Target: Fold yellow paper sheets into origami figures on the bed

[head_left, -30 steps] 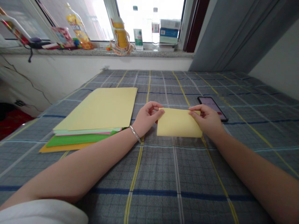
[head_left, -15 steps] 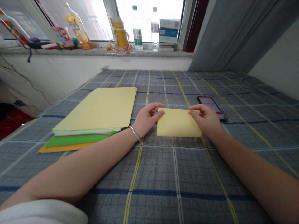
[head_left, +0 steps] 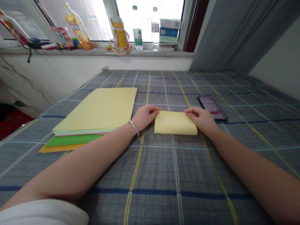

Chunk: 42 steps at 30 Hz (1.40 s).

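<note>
A folded pale yellow sheet of paper lies on the grey plaid cloth in front of me. My left hand, with a silver bracelet at the wrist, pinches the sheet's far left corner. My right hand pinches its far right corner. Both hands press the far edge down towards the cloth, and the near edge of the sheet bulges in a soft curve.
A stack of coloured paper sheets, yellow on top, lies to the left. A phone lies just behind my right hand. The windowsill at the back holds several bottles and boxes. A grey curtain hangs at the right.
Both hands have lowered the sheet's far edge towards the cloth and shifted slightly left; the sheet now looks flatter and shorter, with a rounded near fold.
</note>
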Tool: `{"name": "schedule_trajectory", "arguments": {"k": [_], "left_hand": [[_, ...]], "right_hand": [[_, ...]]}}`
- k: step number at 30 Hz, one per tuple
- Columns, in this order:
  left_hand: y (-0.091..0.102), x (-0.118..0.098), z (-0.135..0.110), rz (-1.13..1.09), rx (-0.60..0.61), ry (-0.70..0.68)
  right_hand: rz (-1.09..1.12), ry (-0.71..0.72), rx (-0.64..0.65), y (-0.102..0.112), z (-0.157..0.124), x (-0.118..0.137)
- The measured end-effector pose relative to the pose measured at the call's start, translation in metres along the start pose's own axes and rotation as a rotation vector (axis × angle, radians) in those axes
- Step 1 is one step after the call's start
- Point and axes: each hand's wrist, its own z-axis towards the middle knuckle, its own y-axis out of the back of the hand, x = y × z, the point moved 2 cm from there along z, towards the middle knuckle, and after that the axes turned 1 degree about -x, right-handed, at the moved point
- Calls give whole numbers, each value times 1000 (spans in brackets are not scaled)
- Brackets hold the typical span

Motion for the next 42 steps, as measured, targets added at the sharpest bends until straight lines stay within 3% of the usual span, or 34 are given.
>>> {"name": "schedule_trajectory", "arguments": {"k": [10,25,30,39,42], "left_hand": [[4,-3,2,416,-4,-123],[-2,4,4,632,9,-416],[-8,-3,2,782,140,-566],[-3,-17,-4,1034,242,-568],[-3,-17,-4,1007,246,-553]], "right_hand": [[-148,-6,65,1,6,-5],[-286,-23,105,2,6,2],[-293,-30,104,2,6,2],[-244,-14,116,2,8,-3],[-146,-23,229,5,13,-6]]}}
